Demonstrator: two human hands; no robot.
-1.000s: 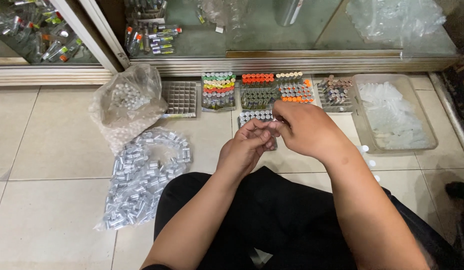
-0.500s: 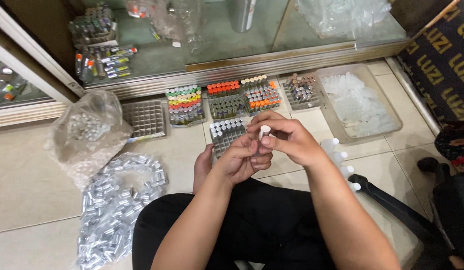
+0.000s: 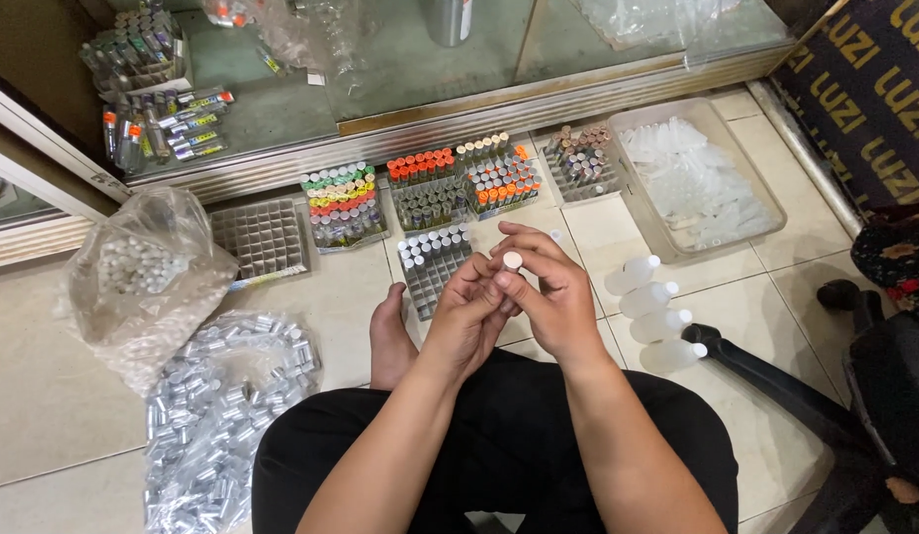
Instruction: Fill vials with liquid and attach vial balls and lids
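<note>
Both my hands meet above my lap around one small vial with a white cap [image 3: 512, 261]. My right hand [image 3: 544, 292] pinches the cap end from the right. My left hand [image 3: 467, 318] holds the body of the vial from below and the left. Just beyond my hands, on the tiled floor, stands a grey grid tray [image 3: 432, 265] partly filled with white-capped vials. My bare foot [image 3: 388, 336] rests beside that tray.
Trays of colour-capped vials [image 3: 343, 201] line the cabinet base, beside an empty grid tray [image 3: 261, 238]. A clear bin of white bottles [image 3: 699, 180] stands right, loose bottles [image 3: 649, 298] near it. Bags of silver caps [image 3: 222, 410] and vials [image 3: 143, 272] lie left. A chair base [image 3: 776, 381] is at right.
The view has swung right and down. My hands have drawn back from the trays toward my lap, still together on the small vial.
</note>
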